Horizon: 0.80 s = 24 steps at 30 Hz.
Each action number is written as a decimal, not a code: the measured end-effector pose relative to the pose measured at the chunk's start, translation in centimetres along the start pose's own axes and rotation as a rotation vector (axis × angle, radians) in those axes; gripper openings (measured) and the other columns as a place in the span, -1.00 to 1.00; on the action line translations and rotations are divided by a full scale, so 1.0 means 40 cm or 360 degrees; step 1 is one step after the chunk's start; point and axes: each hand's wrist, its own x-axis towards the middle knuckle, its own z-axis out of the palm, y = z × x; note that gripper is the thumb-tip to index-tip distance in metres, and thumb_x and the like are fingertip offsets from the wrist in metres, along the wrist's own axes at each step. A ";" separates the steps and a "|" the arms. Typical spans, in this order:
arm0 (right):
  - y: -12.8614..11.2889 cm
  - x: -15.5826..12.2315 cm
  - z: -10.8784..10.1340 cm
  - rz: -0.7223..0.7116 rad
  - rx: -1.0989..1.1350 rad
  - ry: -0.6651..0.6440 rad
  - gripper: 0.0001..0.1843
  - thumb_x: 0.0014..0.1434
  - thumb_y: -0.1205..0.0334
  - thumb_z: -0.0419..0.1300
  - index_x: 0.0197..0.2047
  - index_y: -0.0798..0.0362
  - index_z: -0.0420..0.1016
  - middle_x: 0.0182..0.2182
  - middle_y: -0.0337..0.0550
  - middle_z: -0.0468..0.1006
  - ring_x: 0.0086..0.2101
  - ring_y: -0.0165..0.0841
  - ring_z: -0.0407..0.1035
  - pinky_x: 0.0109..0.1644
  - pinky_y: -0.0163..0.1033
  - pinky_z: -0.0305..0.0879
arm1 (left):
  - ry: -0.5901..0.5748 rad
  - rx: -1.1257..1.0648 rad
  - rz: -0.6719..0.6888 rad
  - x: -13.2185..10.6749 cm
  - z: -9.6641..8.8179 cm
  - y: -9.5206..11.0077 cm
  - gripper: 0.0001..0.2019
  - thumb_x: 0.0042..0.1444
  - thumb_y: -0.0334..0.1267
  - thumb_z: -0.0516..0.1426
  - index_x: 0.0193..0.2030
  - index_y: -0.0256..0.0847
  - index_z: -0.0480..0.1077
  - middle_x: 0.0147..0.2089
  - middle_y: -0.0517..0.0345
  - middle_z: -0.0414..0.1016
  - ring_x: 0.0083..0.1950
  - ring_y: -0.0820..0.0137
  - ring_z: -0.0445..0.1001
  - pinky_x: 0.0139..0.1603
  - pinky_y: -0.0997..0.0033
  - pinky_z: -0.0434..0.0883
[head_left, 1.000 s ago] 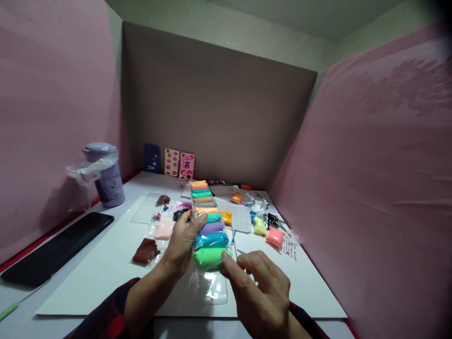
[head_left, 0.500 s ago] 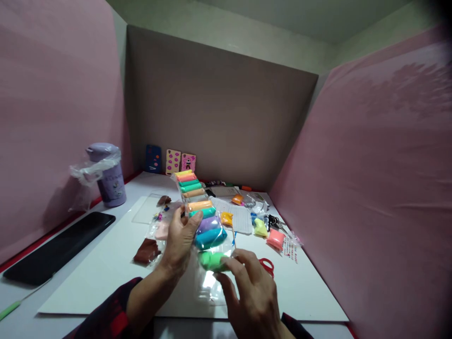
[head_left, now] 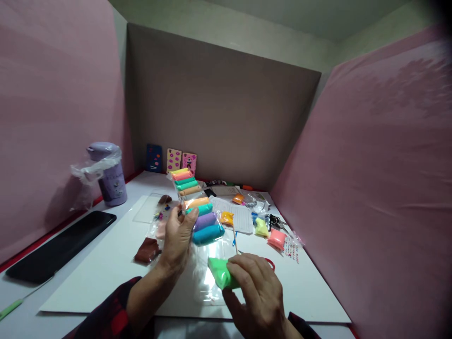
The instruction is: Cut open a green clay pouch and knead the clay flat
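My left hand (head_left: 178, 235) grips a long clear plastic sleeve of modelling clay packets (head_left: 208, 234), thumb on top near the teal and purple rolls. The rolls run in a column from yellow at the far end to blue at the near end. Below the blue roll, the near part of the sleeve lies flat and see-through on the white board. My right hand (head_left: 256, 287) pinches a bright green clay packet (head_left: 221, 272) between thumb and fingers, apart from the blue roll. Red-handled scissors (head_left: 270, 264) lie partly hidden behind the right hand.
A white board (head_left: 310, 287) covers the table. Brown (head_left: 147, 250), coral (head_left: 277, 239) and yellow (head_left: 261, 227) clay packets lie around it. A purple bottle (head_left: 112, 181) and a black phone-shaped slab (head_left: 60, 245) stand and lie at left. Phone cases (head_left: 174, 161) lean on the back wall.
The green clay packet has come away from the column of rolls, held in my right hand, which moved slightly right and down. The sleeve in my left hand shifted a little left.
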 end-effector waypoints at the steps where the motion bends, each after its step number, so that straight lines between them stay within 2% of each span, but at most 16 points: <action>1: 0.014 0.000 -0.006 0.0022 0.0033 0.0009 -0.75 0.05 0.53 0.18 -0.16 0.19 0.42 -0.31 -0.01 0.51 -0.27 -0.22 0.35 -0.19 -0.09 0.31 | 0.0033 0.0030 0.0015 0.003 0.001 0.002 -0.50 -0.08 -0.15 0.30 -0.01 -0.25 0.29 -0.33 0.13 0.52 -0.66 0.56 0.34 -0.77 0.64 0.18; 3: 0.050 0.011 -0.015 0.0242 0.0110 0.0057 -0.77 0.08 0.49 0.21 -0.15 0.14 0.43 -0.32 -0.07 0.52 -0.29 -0.26 0.36 -0.20 -0.13 0.31 | 0.0079 0.0065 0.0033 0.008 0.002 0.004 -0.49 -0.10 -0.14 0.31 -0.02 -0.26 0.31 -0.36 0.14 0.51 -0.69 0.57 0.31 -0.81 0.64 0.12; 6: 0.116 0.046 -0.013 0.0966 0.0467 0.0043 -0.89 0.14 0.25 0.24 -0.24 0.07 0.44 -0.42 -0.18 0.49 -0.39 -0.32 0.33 -0.33 -0.22 0.29 | 0.0076 0.0025 0.0049 0.017 0.001 -0.002 -0.47 -0.10 -0.11 0.31 0.00 -0.25 0.30 -0.33 0.13 0.53 -0.56 0.49 0.44 -0.69 0.63 0.28; 8: 0.160 0.069 -0.002 0.1319 0.0903 0.0133 -0.79 0.11 0.13 0.27 -0.25 0.08 0.43 -0.38 -0.16 0.52 -0.37 -0.32 0.37 -0.32 -0.23 0.31 | 0.0091 0.0014 0.0054 0.021 -0.003 -0.009 -0.46 -0.09 -0.09 0.30 0.01 -0.23 0.29 -0.29 0.11 0.53 -0.44 0.40 0.52 -0.56 0.58 0.39; 10: 0.203 0.077 0.015 0.1522 0.1222 0.0327 -0.67 0.00 0.09 0.35 -0.25 0.11 0.44 -0.38 -0.15 0.53 -0.39 -0.33 0.38 -0.36 -0.28 0.31 | 0.0118 0.0058 0.0036 0.024 -0.007 -0.015 -0.45 -0.09 -0.06 0.30 0.01 -0.23 0.27 -0.25 0.08 0.54 -0.38 0.35 0.54 -0.48 0.52 0.43; 14: 0.289 0.041 0.045 0.1706 0.1238 0.0706 -0.54 0.00 -0.05 0.30 -0.17 0.13 0.42 -0.43 -0.20 0.47 -0.52 -0.45 0.31 -0.53 -0.38 0.21 | 0.0094 0.0188 0.0001 0.030 -0.005 -0.010 -0.45 -0.05 -0.07 0.28 0.04 -0.24 0.26 -0.21 0.03 0.54 -0.35 0.35 0.54 -0.45 0.49 0.44; 17: 0.354 -0.009 0.055 0.1859 0.1156 0.0935 -0.51 -0.04 -0.07 0.31 -0.20 0.15 0.43 -0.49 -0.27 0.42 -0.60 -0.50 0.25 -0.60 -0.41 0.17 | 0.0060 0.0253 -0.0093 0.038 0.020 0.007 -0.55 -0.03 -0.15 0.26 -0.03 -0.27 0.30 -0.28 0.05 0.53 -0.36 0.38 0.52 -0.44 0.51 0.43; 21: 0.416 -0.051 0.056 0.1922 0.1042 0.1174 -0.51 -0.07 -0.08 0.32 -0.22 0.13 0.43 -0.52 -0.32 0.40 -0.60 -0.49 0.26 -0.58 -0.40 0.20 | -0.0044 0.0228 -0.0256 0.068 0.098 0.007 -0.74 -0.02 -0.21 0.23 -0.25 -0.32 0.35 -0.46 0.13 0.46 -0.51 0.44 0.44 -0.54 0.53 0.36; 24: 0.433 -0.058 0.052 0.1925 0.0992 0.1278 -0.52 -0.05 -0.08 0.30 -0.21 0.14 0.43 -0.51 -0.32 0.40 -0.59 -0.49 0.26 -0.58 -0.41 0.20 | -0.0122 0.0209 -0.0326 0.117 0.189 -0.036 -0.79 0.01 -0.21 0.20 -0.34 -0.34 0.35 -0.57 0.19 0.36 -0.62 0.47 0.34 -0.62 0.50 0.29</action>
